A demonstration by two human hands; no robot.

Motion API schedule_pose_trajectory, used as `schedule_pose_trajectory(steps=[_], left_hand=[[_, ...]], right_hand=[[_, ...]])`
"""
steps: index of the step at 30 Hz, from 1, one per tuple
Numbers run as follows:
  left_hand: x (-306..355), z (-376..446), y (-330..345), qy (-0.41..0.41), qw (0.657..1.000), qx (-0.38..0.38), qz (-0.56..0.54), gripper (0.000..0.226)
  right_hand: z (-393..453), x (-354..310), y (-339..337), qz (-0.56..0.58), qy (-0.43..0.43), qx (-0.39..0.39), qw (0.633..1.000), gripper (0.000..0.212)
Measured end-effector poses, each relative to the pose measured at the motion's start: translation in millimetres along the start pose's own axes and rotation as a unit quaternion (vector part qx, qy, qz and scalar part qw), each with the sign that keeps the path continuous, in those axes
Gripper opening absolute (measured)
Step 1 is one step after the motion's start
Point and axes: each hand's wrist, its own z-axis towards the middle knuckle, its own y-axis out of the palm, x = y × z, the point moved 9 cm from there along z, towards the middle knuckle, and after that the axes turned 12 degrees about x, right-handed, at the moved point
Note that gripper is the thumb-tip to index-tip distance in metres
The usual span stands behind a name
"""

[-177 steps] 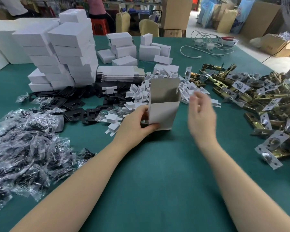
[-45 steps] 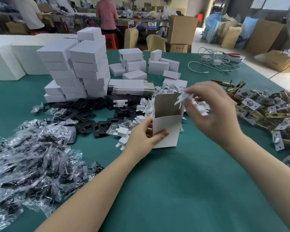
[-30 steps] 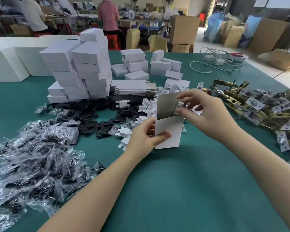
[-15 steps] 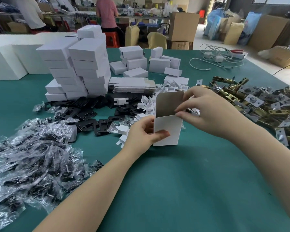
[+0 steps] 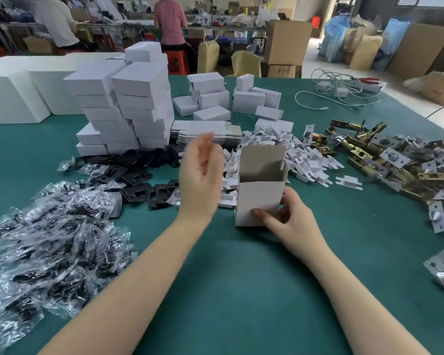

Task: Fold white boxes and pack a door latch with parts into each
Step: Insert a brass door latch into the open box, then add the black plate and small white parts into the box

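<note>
A white box [image 5: 260,193] stands upright on the green table [image 5: 241,290], its top flap raised and its mouth open. My right hand [image 5: 287,219] grips its lower right corner, thumb on the front face. My left hand [image 5: 203,175] hovers blurred to the left of the box, fingers loosely bent and holding nothing. Brass door latches [image 5: 405,165] lie heaped at the right. White card inserts [image 5: 300,155] are piled behind the box. Black plates [image 5: 139,175] and bagged parts [image 5: 51,239] lie at the left.
Stacks of closed white boxes [image 5: 128,103] rise at the back left, with flat unfolded boxes [image 5: 205,131] beside them. More closed boxes [image 5: 241,98] and a white cable [image 5: 336,96] lie farther back. Two people stand at benches beyond the table.
My right hand has dropped from the box's mouth to its lower right corner and taken hold there. My left hand has let go of the box and lifted away to the left.
</note>
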Motion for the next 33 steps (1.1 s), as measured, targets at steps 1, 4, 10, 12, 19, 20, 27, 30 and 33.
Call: schedule_pose_trajectory(steps=[1, 4, 10, 12, 19, 20, 27, 30, 33], left_hand=[[6.5, 16.0, -8.1, 0.011, 0.999, 0.027, 0.035, 0.017], [0.2, 68.8, -26.1, 0.013, 0.963, -0.007, 0.268, 0.024], [-63.6, 121.0, -85.4, 0.009, 0.641, -0.156, 0.751, 0.037], [-80.8, 117.9, -97.7, -0.004, 0.602, -0.207, 0.771, 0.048], [-90.0, 118.7, -97.4, 0.036, 0.542, -0.222, 0.81, 0.046], [-89.4, 120.6, -98.6, 0.035, 0.537, -0.22, 0.814, 0.047], [-108.7, 124.1, -98.6, 0.015, 0.59, -0.243, 0.77, 0.058], [-106.9, 127.5, -90.7, 0.066, 0.565, -0.236, 0.788, 0.046], [-100.3, 130.1, -86.6, 0.103, 0.565, -0.208, 0.792, 0.039]], right_hand=[[0.3, -0.4, -1.1, 0.01, 0.0, 0.002, 1.0, 0.039], [0.3, 0.6, -0.8, 0.024, 0.011, 0.0, 1.0, 0.039], [2.8, 5.0, 1.3, 0.026, 0.032, -0.012, 0.999, 0.035], [2.4, 5.7, 2.1, 0.03, 0.036, -0.017, 0.999, 0.033], [0.9, 6.2, 2.4, 0.029, 0.042, -0.025, 0.998, 0.03], [0.7, 6.1, 2.3, 0.027, 0.043, -0.026, 0.998, 0.03], [2.0, 7.8, 3.0, 0.023, 0.048, -0.025, 0.998, 0.03], [2.4, 8.5, 2.9, 0.026, 0.048, -0.024, 0.998, 0.03], [3.0, 8.4, 3.7, 0.026, 0.05, -0.025, 0.998, 0.03]])
